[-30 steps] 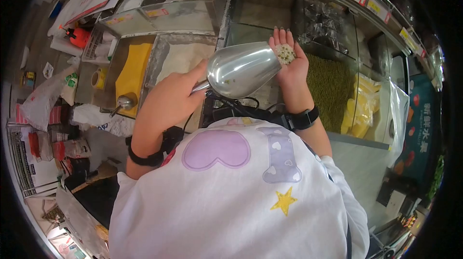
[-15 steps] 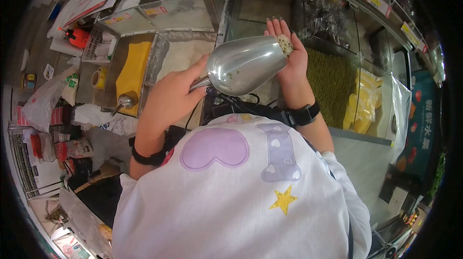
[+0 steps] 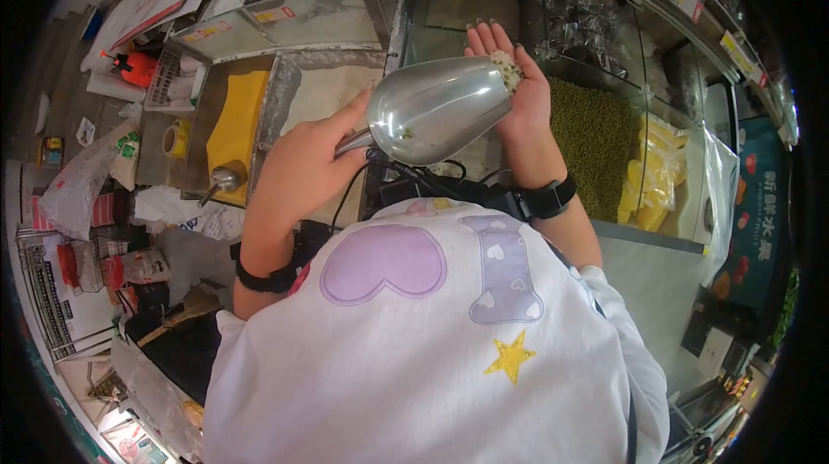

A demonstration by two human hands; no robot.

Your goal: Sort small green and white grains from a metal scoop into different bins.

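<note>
A shiny metal scoop [image 3: 440,110] lies tilted on its side across the middle, its mouth to the right. My left hand [image 3: 315,153] is closed round its short handle. At the scoop's mouth is a small heap of whitish grains mixed with green beans [image 3: 508,69], resting against the palm of my right hand [image 3: 528,101]. That palm faces up with the fingers stretched out, just beyond the scoop's lip. A few green bits [image 3: 408,132] show on the scoop's metal surface. The underside of the heap is hidden.
Glass-walled bins surround the hands: white powder [image 3: 332,88], yellow grain or meal [image 3: 237,119] with another metal scoop [image 3: 226,179], green beans [image 3: 587,145], dark packets [image 3: 587,24] and yellow packets [image 3: 656,170]. A black cable [image 3: 350,192] hangs near my left wrist.
The scoop and right hand have shifted very slightly upward and left. The grain heap at the scoop's mouth has changed shape a little. Both hands keep their poses.
</note>
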